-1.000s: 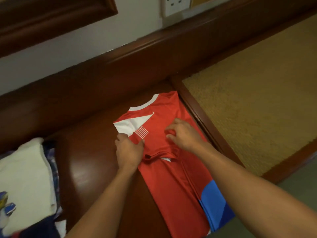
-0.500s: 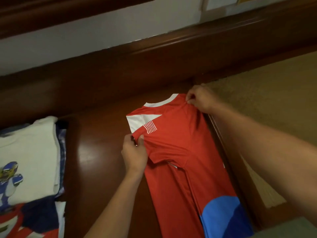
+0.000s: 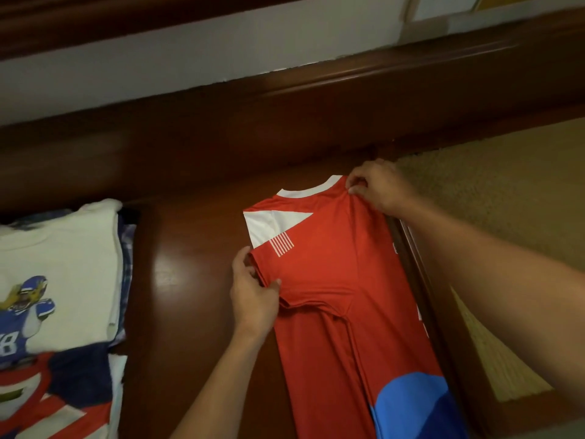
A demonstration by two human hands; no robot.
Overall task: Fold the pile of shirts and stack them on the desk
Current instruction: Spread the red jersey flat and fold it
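I'm mid-fold on the red shirt [image 3: 332, 280], lying on the desk [image 3: 190, 280] between my fingers [image 3: 242, 261]; left hand [image 3: 253, 299] pinches the tucked sleeve edge, right hand [image 3: 380, 188] pinches the shoulder beside the collar; next, I judge: bring the hem up to my fingers.

Two hands [image 3: 253, 296] [image 3: 378, 188], one shirt [image 3: 332, 274] (one stack [image 3: 63, 248])

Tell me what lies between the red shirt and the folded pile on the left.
Only bare desk top, seen in the head view. The left hand grips the red shirt at that edge; the folded pile sits apart.
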